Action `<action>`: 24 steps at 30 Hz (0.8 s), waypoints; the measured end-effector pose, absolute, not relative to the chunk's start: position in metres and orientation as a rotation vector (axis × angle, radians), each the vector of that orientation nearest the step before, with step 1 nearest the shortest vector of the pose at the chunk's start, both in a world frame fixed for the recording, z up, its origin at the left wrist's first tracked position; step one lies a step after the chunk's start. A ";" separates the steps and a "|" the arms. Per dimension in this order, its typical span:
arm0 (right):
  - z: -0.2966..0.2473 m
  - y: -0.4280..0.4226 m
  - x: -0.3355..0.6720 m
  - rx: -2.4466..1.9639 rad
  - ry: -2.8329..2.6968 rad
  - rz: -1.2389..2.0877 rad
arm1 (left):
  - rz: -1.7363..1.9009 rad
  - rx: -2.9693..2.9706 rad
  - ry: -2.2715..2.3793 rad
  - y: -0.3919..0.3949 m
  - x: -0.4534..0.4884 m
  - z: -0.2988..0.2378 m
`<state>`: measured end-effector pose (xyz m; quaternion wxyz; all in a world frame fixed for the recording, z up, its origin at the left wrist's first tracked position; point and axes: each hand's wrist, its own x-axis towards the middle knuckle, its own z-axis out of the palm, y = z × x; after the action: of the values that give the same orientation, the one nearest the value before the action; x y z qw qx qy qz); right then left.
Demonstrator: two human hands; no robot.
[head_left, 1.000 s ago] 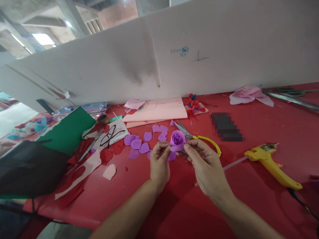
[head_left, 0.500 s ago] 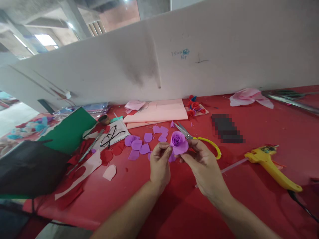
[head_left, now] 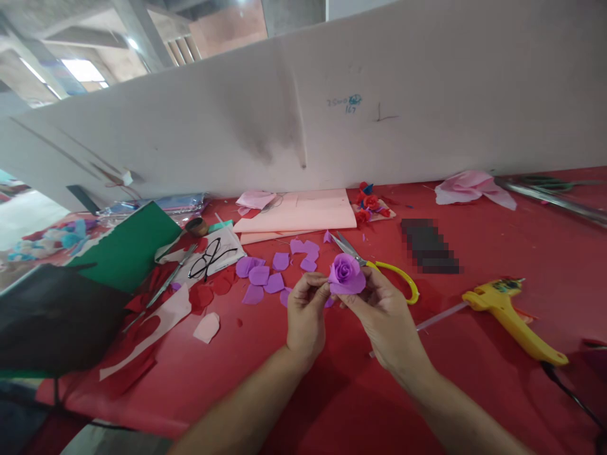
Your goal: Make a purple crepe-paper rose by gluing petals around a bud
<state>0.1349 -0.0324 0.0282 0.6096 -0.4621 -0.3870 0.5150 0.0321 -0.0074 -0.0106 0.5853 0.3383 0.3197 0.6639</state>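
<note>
A purple paper rose (head_left: 347, 273) with a tightly curled centre is held between both hands above the red table. My left hand (head_left: 307, 313) pinches its left edge with thumb and fingertips. From below and the right, my right hand (head_left: 384, 313) grips the flower, its fingertips partly hidden behind the petals. Loose purple petals (head_left: 259, 275) lie on the table beyond my left hand, several of them in a loose group. Behind the rose rest scissors (head_left: 398, 278) with yellow handles, blades pointing away and to the left.
A yellow glue gun (head_left: 516, 319) with a clear glue stick lies at the right, its cord trailing off. Pink sheets (head_left: 303, 215) and red paper flowers (head_left: 370, 202) sit near the white partition (head_left: 199, 133). Eyeglasses (head_left: 207, 259), paper scraps and a dark bag (head_left: 57, 319) are at left.
The rose has shifted slightly right and tilted in my fingers, so its outer petal faces differently. Both hands keep hold of it.
</note>
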 end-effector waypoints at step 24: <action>0.031 -0.036 0.137 -1.019 -0.935 1.079 | 1.608 0.902 0.861 -0.006 0.030 -0.012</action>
<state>0.1371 -0.0359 0.0311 0.6394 -0.4467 -0.4099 0.4729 0.0297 -0.0060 -0.0122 0.5258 0.3771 0.3599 0.6722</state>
